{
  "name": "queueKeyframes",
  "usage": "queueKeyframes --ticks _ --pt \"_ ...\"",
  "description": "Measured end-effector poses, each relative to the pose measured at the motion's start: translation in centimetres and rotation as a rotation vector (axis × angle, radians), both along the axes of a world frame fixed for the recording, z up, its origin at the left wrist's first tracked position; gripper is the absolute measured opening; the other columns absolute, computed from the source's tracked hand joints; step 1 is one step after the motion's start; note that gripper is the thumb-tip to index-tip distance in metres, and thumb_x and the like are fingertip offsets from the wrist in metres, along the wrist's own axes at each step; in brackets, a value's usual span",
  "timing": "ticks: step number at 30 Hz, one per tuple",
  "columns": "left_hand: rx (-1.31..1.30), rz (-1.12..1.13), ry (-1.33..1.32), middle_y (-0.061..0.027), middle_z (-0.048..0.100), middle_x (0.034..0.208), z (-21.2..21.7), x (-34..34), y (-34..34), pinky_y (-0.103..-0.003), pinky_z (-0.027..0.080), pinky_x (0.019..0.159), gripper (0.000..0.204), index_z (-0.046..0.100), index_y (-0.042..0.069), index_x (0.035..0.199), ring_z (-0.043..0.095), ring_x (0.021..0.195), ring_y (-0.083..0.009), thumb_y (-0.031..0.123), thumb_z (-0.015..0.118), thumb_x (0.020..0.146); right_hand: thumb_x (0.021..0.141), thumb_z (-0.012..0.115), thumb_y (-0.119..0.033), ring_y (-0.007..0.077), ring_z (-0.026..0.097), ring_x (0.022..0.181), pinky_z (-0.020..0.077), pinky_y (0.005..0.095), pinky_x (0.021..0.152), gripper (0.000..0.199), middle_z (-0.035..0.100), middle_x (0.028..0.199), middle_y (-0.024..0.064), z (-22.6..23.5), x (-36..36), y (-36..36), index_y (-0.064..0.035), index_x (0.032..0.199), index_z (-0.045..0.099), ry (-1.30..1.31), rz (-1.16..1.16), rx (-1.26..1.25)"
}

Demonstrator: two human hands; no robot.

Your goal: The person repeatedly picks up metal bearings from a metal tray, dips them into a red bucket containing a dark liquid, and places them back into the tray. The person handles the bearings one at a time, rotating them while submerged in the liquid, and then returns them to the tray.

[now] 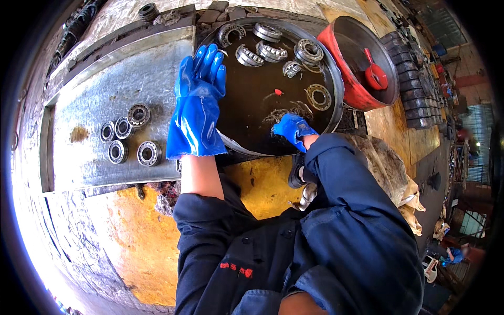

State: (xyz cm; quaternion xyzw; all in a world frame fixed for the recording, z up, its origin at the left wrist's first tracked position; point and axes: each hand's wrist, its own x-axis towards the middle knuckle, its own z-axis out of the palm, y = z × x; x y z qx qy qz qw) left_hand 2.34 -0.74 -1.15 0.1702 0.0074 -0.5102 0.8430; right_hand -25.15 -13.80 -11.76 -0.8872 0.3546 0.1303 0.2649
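Observation:
My left hand (201, 94), in a long blue rubber glove, is held up at the left rim of a round metal tub (340, 94). Its fingers are stretched out and it holds nothing. Inside the tub is dark brown liquid (244, 105). My right hand (294, 129), gloved in blue, is closed low at the tub's near right side; what it grips, if anything, is hidden. The liquid is stirred up beside it. A small red piece (278, 92) shows farther out. Several roller bearings (271, 51) sit along the tub's far side, and a bearing ring (318, 97) lies at the right.
On the left stands a shallow metal tray (73, 168) with several roller bearings (139, 115) on it. A red basin (332, 39) holding a red ladle (375, 76) is at the far right, with stacked dark blocks (415, 84) beyond it. A stained cloth (380, 160) lies nearer.

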Motion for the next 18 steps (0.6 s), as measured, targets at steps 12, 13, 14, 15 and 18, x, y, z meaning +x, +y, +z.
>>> queueKeyframes --ticks 12,13,14,15,18 --pt "0.180 0.077 0.025 -0.0144 0.055 0.143 1.3 0.1 -0.1 -0.044 0.058 0.091 0.043 0.050 0.004 0.140 0.056 0.128 -0.0310 0.024 0.049 0.101 0.075 0.065 -0.033 0.0440 0.066 0.084 0.0521 0.0499 0.076 0.037 0.066 0.085 0.0278 -0.3 1.6 -0.3 0.0020 0.086 0.071 0.085 0.070 0.048" --pt "0.139 0.059 0.019 -0.0149 0.054 0.143 1.1 -0.2 -0.4 -0.044 0.057 0.092 0.043 0.050 0.004 0.140 0.056 0.128 -0.0311 0.024 0.049 0.101 0.076 0.064 -0.033 0.0438 0.066 0.084 0.0522 0.0497 0.076 0.036 0.067 0.086 0.0275 -1.5 0.7 -0.6 0.0016 0.085 0.072 0.041 0.086 -0.007" --pt "0.099 0.042 0.014 -0.0153 0.054 0.144 0.7 -0.5 -0.7 -0.044 0.057 0.093 0.043 0.049 0.004 0.140 0.056 0.128 -0.0313 0.023 0.048 0.102 0.076 0.064 -0.033 0.0436 0.066 0.084 0.0524 0.0495 0.076 0.036 0.067 0.086 0.0272 -2.9 0.0 -0.7 0.0013 0.085 0.072 -0.004 0.104 -0.061" --pt "0.064 0.038 0.004 -0.0158 0.053 0.144 0.6 -0.3 -0.7 -0.044 0.056 0.094 0.043 0.049 0.003 0.140 0.056 0.128 -0.0314 0.023 0.048 0.102 0.076 0.064 -0.033 0.0433 0.066 0.084 0.0525 0.0494 0.076 0.035 0.067 0.087 0.0270 -3.7 0.0 -0.8 0.0009 0.084 0.072 -0.054 0.135 -0.110" --pt "0.140 0.029 -0.062 -0.0156 0.051 0.146 1.0 -0.6 -1.0 -0.043 0.056 0.096 0.043 0.047 0.003 0.141 0.056 0.128 -0.0312 0.021 0.047 0.102 0.077 0.066 -0.024 0.0384 0.069 0.082 0.0526 0.0500 0.070 0.023 0.072 0.089 0.0177 -1.6 2.8 0.9 -0.0052 0.085 0.074 0.272 0.687 -0.338"
